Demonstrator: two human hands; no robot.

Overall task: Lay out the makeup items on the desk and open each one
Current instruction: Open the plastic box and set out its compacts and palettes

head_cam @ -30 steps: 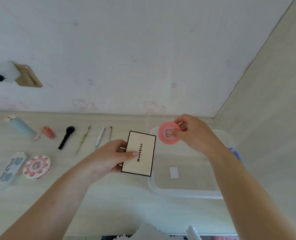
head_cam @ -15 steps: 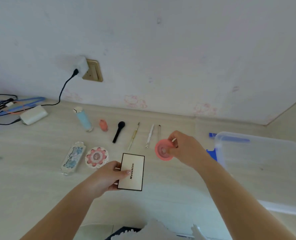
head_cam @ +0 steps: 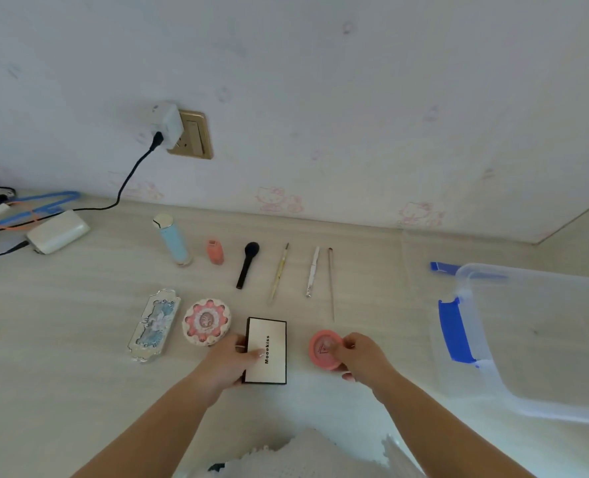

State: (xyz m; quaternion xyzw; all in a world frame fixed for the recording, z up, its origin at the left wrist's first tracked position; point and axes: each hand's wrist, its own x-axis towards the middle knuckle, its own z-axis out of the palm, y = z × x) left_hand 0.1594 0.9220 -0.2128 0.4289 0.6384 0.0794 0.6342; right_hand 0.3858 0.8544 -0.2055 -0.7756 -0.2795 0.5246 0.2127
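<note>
the white mooekiss palette (head_cam: 267, 350) is gripped at its left edge by the left hand (head_cam: 229, 362), its long axis running away from the person, just right of the flower compact (head_cam: 206, 321); the round pink compact (head_cam: 324, 350) is pinched by the right hand (head_cam: 358, 355), near the palette's right side; both are held low at the desk (head_cam: 79, 339), apparently being set into the front row; release is judged next
</note>
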